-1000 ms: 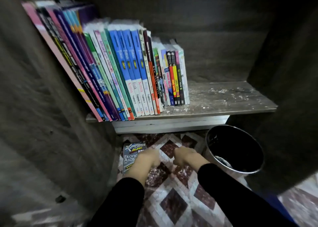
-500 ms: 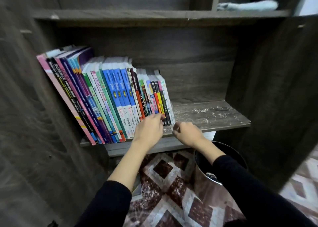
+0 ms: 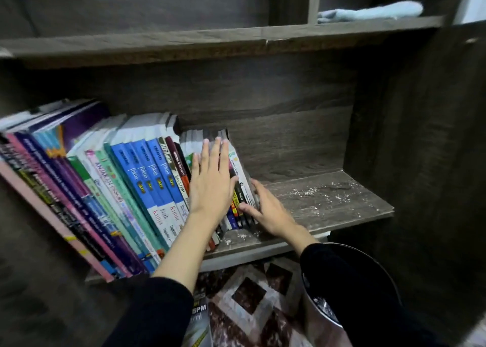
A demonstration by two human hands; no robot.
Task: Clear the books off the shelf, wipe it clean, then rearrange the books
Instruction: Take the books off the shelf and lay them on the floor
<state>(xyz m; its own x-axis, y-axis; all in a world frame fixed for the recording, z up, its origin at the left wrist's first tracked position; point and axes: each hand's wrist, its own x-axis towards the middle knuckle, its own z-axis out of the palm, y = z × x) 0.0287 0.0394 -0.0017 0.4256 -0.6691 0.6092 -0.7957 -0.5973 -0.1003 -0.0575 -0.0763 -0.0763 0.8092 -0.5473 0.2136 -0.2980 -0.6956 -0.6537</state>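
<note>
A row of books [image 3: 136,186] leans left on the dark wooden shelf [image 3: 328,212]. At its right end stands a group of small books [image 3: 243,183]. My left hand [image 3: 210,181] lies flat with straight fingers against the spines of these small books. My right hand [image 3: 265,210] grips the same group low down, thumb along the outer cover and fingers across the spine bottoms. White dust and crumbs cover the bare right half of the shelf.
A light blue cloth [image 3: 368,11] lies on the upper shelf at the right. Below the shelf a black bin [image 3: 326,310] stands on the patterned floor, and one book [image 3: 200,323] lies flat on the floor beside my left arm.
Both hands rose from the floor to the shelf edge and now reach in onto the small books at the row's right end. The view tilted up.
</note>
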